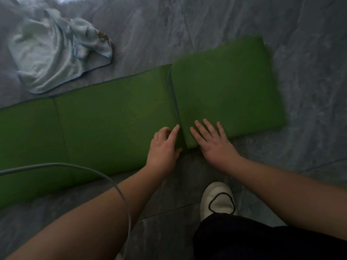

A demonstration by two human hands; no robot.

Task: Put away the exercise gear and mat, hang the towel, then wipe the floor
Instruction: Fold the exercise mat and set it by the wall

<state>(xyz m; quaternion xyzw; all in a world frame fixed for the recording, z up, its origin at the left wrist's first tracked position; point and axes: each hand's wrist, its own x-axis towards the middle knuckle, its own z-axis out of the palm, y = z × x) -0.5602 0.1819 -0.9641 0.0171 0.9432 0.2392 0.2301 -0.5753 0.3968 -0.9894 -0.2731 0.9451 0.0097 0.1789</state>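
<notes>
Mat (105, 124), green and partly folded, lies across the grey marbled floor (281, 34) in the head view: its right end is doubled over into a thick stack of layers, while the rest stretches flat toward the left edge of the picture, with a crease showing across it. Right hand (212, 143) rests flat on the near corner of the folded stack, its fingers straight and slightly spread, pressing down on the top layer. Left hand (163, 149) sits just beside it on the flat part, at the edge of the fold; its forefinger points along the seam and the other fingers are curled under, but whether they pinch the layer cannot be told. A pale blue towel (54, 53) lies crumpled on the floor beyond the mat, near its far edge. A thin grey cable (93, 167) arcs over the left forearm and the mat. Below the hands, a white slipper (217, 199) stands on the floor, next to a dark trouser leg (262, 241).
</notes>
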